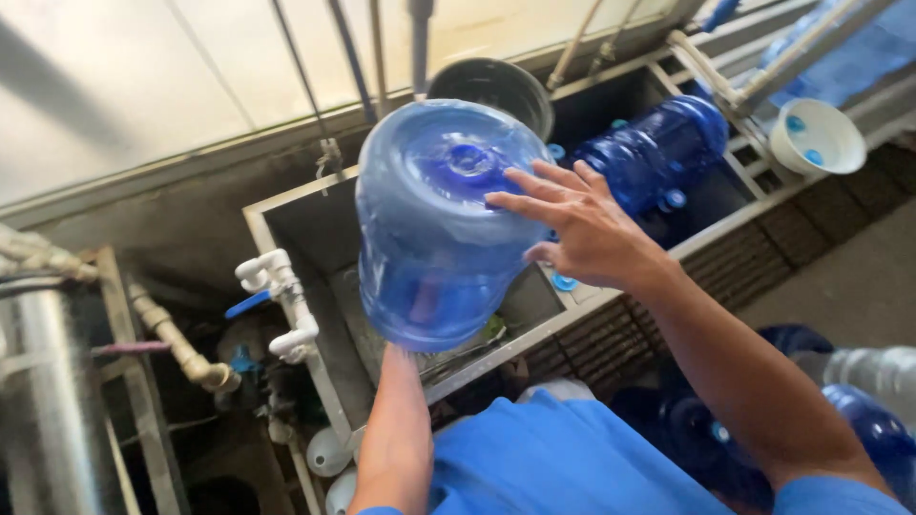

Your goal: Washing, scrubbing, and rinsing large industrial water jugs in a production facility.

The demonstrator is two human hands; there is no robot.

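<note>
the right hand (pixel 582 229) lies spread and flat on the base of a big blue water jug (pixel 439 224) held upturned over the steel trough (pixel 315 224), steadying it, while the left hand's grip beneath is hidden.

Big blue translucent water jug (pixel 434 229) — empty, tipped, base toward camera, above grey trough.

Jug (pixel 434 229) over sink (pixel 286 215); 2nd jug (pixel 658 143) in basin to right.
</note>
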